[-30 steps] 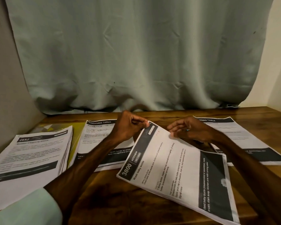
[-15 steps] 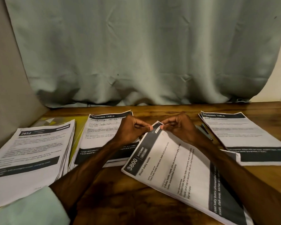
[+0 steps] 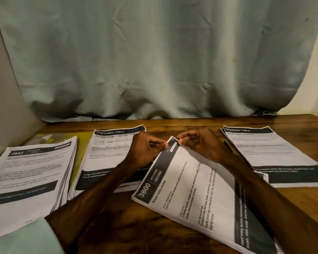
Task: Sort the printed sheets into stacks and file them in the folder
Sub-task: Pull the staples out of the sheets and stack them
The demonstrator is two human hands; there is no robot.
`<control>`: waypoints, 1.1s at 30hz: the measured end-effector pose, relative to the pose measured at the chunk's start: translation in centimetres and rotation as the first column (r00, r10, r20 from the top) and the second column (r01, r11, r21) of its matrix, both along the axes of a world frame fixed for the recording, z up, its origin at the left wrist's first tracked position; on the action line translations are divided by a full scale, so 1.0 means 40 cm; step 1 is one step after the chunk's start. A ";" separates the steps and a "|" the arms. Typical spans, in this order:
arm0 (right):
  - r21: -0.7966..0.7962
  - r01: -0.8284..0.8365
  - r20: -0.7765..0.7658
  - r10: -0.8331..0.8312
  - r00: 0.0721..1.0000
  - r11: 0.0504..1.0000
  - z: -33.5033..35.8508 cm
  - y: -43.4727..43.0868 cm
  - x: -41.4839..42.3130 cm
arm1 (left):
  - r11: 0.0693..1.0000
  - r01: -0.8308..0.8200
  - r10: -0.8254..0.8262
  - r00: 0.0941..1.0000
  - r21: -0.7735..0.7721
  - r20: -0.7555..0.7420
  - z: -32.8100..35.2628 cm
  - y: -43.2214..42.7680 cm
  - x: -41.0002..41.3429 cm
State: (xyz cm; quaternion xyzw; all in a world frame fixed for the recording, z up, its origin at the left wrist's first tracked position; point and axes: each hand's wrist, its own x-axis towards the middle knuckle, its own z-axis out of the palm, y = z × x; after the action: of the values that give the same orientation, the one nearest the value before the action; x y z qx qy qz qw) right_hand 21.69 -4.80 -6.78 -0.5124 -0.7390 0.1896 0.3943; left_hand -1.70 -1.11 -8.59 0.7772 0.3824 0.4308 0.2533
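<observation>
A pale grey-green curtain [image 3: 154,55] hangs across the back and fills the upper part of the frame, its hem meeting the far edge of a brown wooden table [image 3: 125,228].

Four lots of printed sheets lie on the table. At the left of the frame sits a thick stack headed 2652 [image 3: 29,178]. To its right is a stack headed "Dressing Table" [image 3: 106,158]. A yellow-green folder [image 3: 84,143] lies flat under these two and shows in the gap between them. At the right of the frame is another stack with the same heading [image 3: 275,154]. In the lower centre, turned at a slant, lies the kitchen stack [image 3: 200,197], marked 3800 and "Wash baby bottle".

Both hands meet at the top corner of the kitchen stack, in the middle of the frame. The left hand [image 3: 145,149] has its fingers curled, thumb and forefinger pinching that corner. The right hand [image 3: 200,143] pinches the same corner from the other side, its other fingers loosely bent. A pale green sleeve [image 3: 22,237] shows at the lower left.
</observation>
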 end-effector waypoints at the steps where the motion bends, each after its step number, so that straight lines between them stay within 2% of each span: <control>1: 0.046 0.101 0.105 -0.105 0.989 0.994 0.011 -0.007 0.023 | 1.000 -0.004 0.004 1.000 0.000 0.003 -0.002 -0.002 -0.001; 3: 0.195 0.378 0.286 -0.422 0.860 0.905 0.038 -0.029 0.088 | 1.000 0.005 -0.005 1.000 -0.002 0.007 -0.002 -0.004 -0.003; 5: 0.208 0.563 0.302 -0.600 0.741 0.800 0.059 -0.046 0.155 | 1.000 0.009 -0.009 1.000 0.016 0.005 -0.002 -0.005 -0.006; 7: 0.070 0.647 0.326 -0.630 0.705 0.759 0.057 -0.051 0.195 | 0.999 0.002 -0.002 1.000 0.032 0.007 -0.002 -0.006 -0.008; 10: -0.085 0.670 0.458 -0.569 0.683 0.737 0.018 -0.043 0.211 | 1.000 0.007 -0.007 1.000 0.025 -0.007 -0.004 -0.008 -0.009; 12: -0.081 0.671 0.534 -0.537 0.653 0.737 -0.004 -0.027 0.210 | 1.000 0.004 -0.004 1.000 0.027 -0.020 -0.008 -0.005 -0.012; 15: -0.072 0.667 0.541 -0.533 0.651 0.742 -0.005 -0.019 0.200 | 0.999 -0.015 0.016 1.000 0.035 -0.015 -0.011 -0.005 -0.013; 17: -0.123 0.625 0.415 -0.532 0.738 0.771 0.011 -0.035 0.194 | 0.999 -0.017 0.018 1.000 0.036 -0.012 -0.009 -0.007 -0.011; 18: -0.177 0.562 0.247 -0.517 0.820 0.808 0.023 -0.045 0.189 | 0.999 -0.018 0.018 1.000 0.040 -0.008 -0.007 -0.008 -0.011; 19: -0.274 0.454 -0.006 -0.473 0.881 0.848 0.038 -0.059 0.180 | 0.999 -0.019 0.019 1.000 0.041 -0.003 -0.006 -0.009 -0.010; 20: -0.385 0.283 -0.306 -0.411 0.859 0.879 0.055 -0.068 0.166 | 0.999 -0.020 0.019 1.000 0.037 0.005 -0.005 -0.009 -0.012; 21: -0.449 0.086 -0.565 -0.357 0.744 0.889 0.071 -0.073 0.153 | 0.999 -0.017 0.016 1.000 0.030 0.013 -0.005 -0.010 -0.012; 22: -0.455 -0.059 -0.723 -0.330 0.607 0.889 0.079 -0.073 0.143 | 1.000 -0.012 0.012 1.000 0.022 0.020 -0.005 -0.010 -0.011; 23: -0.450 -0.142 -0.792 -0.320 0.520 0.882 0.085 -0.071 0.129 | 1.000 -0.009 0.009 1.000 0.018 0.025 -0.005 -0.009 -0.012; 25: -0.461 -0.242 -0.818 -0.303 0.490 0.854 0.079 -0.060 0.101 | 1.000 -0.010 0.010 1.000 0.009 0.026 -0.004 -0.010 -0.012; 27: -0.445 -0.303 -0.814 -0.240 0.528 0.843 0.065 -0.052 0.076 | 1.000 -0.003 0.003 1.000 -0.006 0.028 -0.002 -0.011 -0.010; 29: -0.400 -0.277 -0.753 -0.141 0.642 0.874 0.050 -0.042 0.052 | 1.000 0.003 -0.002 0.999 -0.017 0.037 -0.002 -0.012 -0.011; 31: -0.340 -0.211 -0.615 -0.047 0.787 0.916 0.044 -0.038 0.032 | 1.000 0.000 0.001 0.999 -0.013 0.045 -0.001 -0.014 -0.010; 33: -0.271 -0.196 -0.488 0.041 0.872 0.943 0.046 -0.042 0.013 | 1.000 -0.017 0.017 0.999 0.000 0.047 -0.001 -0.016 -0.006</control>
State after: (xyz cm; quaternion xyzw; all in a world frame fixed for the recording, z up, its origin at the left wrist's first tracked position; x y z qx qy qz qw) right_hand 22.21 -6.46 -4.93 -0.4588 -0.6104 0.4478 0.4651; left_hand -1.95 -1.73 -8.61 0.7637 0.3828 0.4510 0.2585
